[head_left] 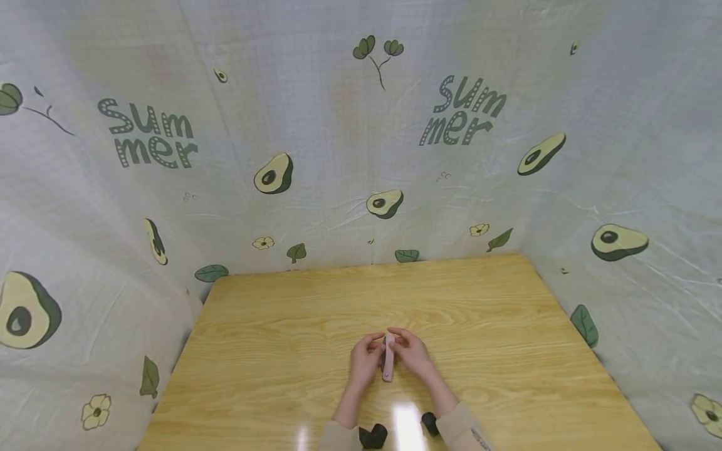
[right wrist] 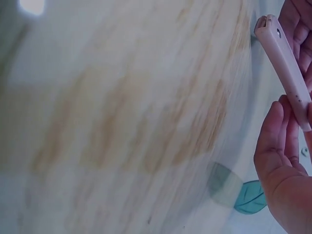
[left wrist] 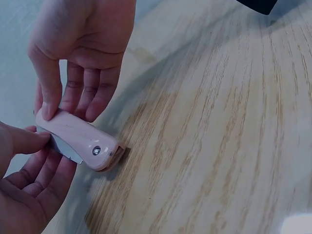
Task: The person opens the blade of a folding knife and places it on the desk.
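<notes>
A folding knife with a pale pink handle (head_left: 387, 369) is held between both hands, above the wooden table. My left hand (head_left: 365, 358) pinches the metal blade (left wrist: 62, 148) between thumb and fingers, at the side of the handle. My right hand (head_left: 413, 352) grips the far end of the handle, its thumb pressed on the pink surface. In the left wrist view the blade lies partly out along the handle's edge, and a round metal rivet (left wrist: 96, 150) shows near the other end. Fingers hide the blade's tip.
The wood-grain table (head_left: 271, 351) is bordered at the back and sides by a pale curtain (head_left: 327, 125) printed with avocados and leaves. Black devices (head_left: 374, 436) show beside the wrists at the near edge. Light glares off the tabletop between the forearms.
</notes>
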The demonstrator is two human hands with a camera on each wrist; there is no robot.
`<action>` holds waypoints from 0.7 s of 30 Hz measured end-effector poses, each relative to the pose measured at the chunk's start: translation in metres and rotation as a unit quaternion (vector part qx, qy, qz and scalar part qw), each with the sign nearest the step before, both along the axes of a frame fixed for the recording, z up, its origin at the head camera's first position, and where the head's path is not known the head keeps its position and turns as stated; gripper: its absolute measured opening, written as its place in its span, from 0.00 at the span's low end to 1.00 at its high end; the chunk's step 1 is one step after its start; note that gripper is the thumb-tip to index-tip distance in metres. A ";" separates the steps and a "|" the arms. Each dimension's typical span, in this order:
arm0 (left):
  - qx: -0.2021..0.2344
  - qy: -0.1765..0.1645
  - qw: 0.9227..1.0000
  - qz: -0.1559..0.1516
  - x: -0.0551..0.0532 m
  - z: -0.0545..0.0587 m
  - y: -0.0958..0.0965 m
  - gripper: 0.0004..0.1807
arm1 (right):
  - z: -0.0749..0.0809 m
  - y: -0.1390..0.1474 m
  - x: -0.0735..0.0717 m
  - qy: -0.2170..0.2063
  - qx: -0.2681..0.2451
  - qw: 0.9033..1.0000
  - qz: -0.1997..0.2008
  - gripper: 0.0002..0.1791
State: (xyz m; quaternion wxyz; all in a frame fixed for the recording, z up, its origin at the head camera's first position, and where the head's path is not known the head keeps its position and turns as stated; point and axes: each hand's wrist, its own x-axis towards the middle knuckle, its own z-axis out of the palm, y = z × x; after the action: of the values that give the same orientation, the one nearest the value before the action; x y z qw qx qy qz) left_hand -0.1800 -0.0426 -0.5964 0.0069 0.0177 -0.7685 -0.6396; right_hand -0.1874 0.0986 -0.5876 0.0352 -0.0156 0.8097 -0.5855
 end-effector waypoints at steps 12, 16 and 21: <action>0.004 0.004 1.000 -0.013 0.000 0.001 -0.006 0.13 | 0.003 0.001 0.001 -0.010 -0.025 1.000 0.010 0.17; 0.014 0.000 1.000 0.000 -0.001 0.002 -0.007 0.14 | 0.005 0.002 0.000 -0.017 -0.049 0.999 -0.001 0.17; 0.014 -0.001 1.000 0.003 -0.002 0.003 -0.007 0.14 | 0.006 0.003 -0.001 -0.021 -0.060 0.998 -0.001 0.18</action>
State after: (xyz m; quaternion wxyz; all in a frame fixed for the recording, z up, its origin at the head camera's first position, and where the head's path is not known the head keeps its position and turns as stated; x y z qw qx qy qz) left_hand -0.1818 -0.0491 -0.5930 0.0080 0.0209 -0.7592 -0.6504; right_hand -0.1885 0.1019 -0.5815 0.0507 -0.0049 0.7724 -0.6331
